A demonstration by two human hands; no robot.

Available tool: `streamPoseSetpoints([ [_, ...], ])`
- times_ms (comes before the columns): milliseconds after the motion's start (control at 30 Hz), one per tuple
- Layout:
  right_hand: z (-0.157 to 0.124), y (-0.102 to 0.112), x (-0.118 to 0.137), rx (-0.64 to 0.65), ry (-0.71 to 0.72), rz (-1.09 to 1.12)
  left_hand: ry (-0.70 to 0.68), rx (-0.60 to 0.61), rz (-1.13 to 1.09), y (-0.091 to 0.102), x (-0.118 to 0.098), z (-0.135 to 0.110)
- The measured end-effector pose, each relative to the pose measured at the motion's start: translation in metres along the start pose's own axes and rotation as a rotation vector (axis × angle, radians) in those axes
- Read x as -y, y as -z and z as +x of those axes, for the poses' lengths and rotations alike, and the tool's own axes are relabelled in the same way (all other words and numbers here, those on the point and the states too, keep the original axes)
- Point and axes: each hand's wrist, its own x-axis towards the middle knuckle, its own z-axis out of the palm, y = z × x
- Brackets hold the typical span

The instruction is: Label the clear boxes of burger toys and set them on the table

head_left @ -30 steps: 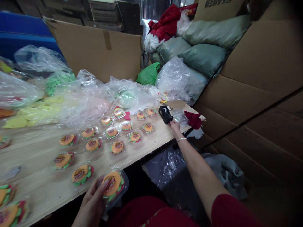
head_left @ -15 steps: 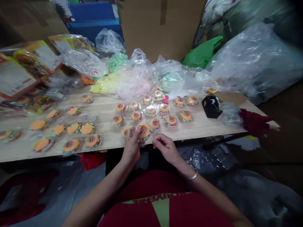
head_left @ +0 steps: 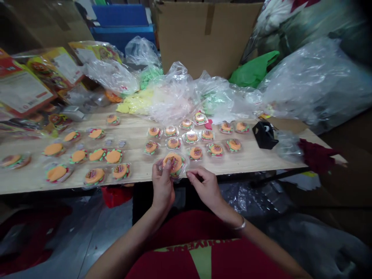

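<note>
My left hand (head_left: 162, 186) grips a clear plastic shell holding an orange burger-shaped toy (head_left: 173, 162) at the front edge of the wooden table (head_left: 261, 157). Its thumb lies on top of the shell. My right hand (head_left: 204, 186) is beside it, fingers curled and pinched at the shell's right edge. Several more packed burger toys lie in rows behind, such as one at the middle (head_left: 196, 152) and one to the left (head_left: 120, 171).
A black tape dispenser (head_left: 264, 134) and a dark red cloth (head_left: 314, 155) sit at the table's right end. Clear plastic bags (head_left: 174, 97) with green and yellow pieces pile up behind, before a cardboard box (head_left: 203, 35). Printed cards (head_left: 23, 87) lie at far left.
My right hand came back from the tape dispenser to the shell held by my left hand. The view swung left and down over the table.
</note>
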Motion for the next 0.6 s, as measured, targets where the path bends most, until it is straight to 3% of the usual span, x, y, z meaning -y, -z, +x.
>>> streamPoseSetpoints([
  [167,0.006,-0.030,-0.009,0.154,-0.283,0.493,-0.037,-0.015,-0.003,0.015,0.002,-0.001],
  [300,0.021,-0.067,-0.007,0.360,-0.385,0.616,-0.019,-0.101,0.022,0.043,-0.016,0.017],
  [400,0.061,-0.107,0.001,0.455,-0.337,0.555,0.005,-0.098,0.004,0.071,-0.052,0.039],
  [500,0.122,-0.158,0.015,0.419,-0.294,0.499,-0.159,-0.209,0.057,0.108,-0.087,0.049],
  [600,0.173,-0.208,0.024,0.371,-0.238,0.455,-0.277,-0.315,0.260,0.154,-0.099,0.042],
])
